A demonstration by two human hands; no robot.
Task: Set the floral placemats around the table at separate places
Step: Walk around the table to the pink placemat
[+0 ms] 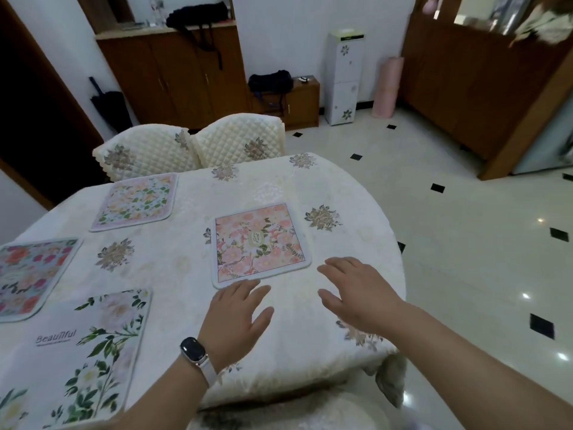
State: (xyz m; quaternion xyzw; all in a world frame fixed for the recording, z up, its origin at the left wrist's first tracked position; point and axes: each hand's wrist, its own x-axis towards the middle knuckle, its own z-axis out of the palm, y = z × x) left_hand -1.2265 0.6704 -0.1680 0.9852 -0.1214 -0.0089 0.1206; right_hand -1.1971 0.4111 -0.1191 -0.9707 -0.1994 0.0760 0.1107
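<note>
The left grip [235, 315], a bare hand with a smartwatch [193, 349] at the wrist, is spread flat and holds nothing; its straight fingertips [248, 283] reach the near edge of the pink floral placemat [259, 243], touching it or just above it, which I cannot tell; the right grip [356, 293] is also wide and empty, fingers fanned, low over the cloth just beside the mat's near right corner and not on it; so the mat lies straight ahead of the left grip and ahead and to the left of the right one, and the left is the nearer; the mat is close to square, with no marked long axis, and lies flat on the cloth-covered surface [186, 243] towards its right side; further out, three more mats lie well apart from it and from each other: a pastel floral placemat [136, 201] at the far side in front of two quilted chairs [145, 153], a bright red-flowered placemat [28, 274] at the left edge, and a white placemat printed "Beautiful" [90, 352] at the near left; judging by this, the laying-out looks almost finished, and any coming move is likely a small push or squaring of the pink mat, best begun by the left grip.
</note>
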